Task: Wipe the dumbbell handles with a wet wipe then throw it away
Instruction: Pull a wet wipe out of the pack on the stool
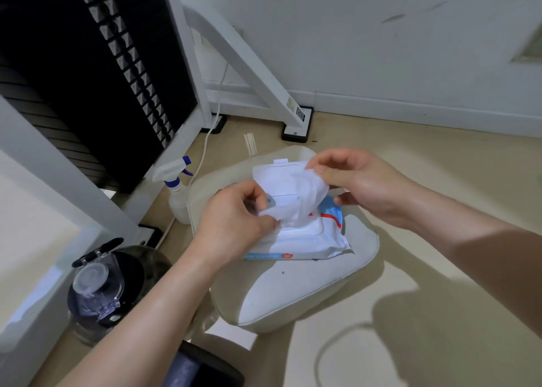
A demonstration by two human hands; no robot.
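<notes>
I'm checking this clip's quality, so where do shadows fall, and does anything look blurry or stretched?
Head view: dark arm shadows lie on the floor at lower right; the left hand, right hand and wet wipe are sharp; wall marks at upper right look smeared; the right forearm looks stretched toward the edge.

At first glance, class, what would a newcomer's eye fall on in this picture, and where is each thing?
In the centre, the left hand and the right hand pinch a white wet wipe between them, above an open wipe pack lying on a pale cushion. To the left, a spray bottle stands on the floor beside a tall black weight stack.
</notes>
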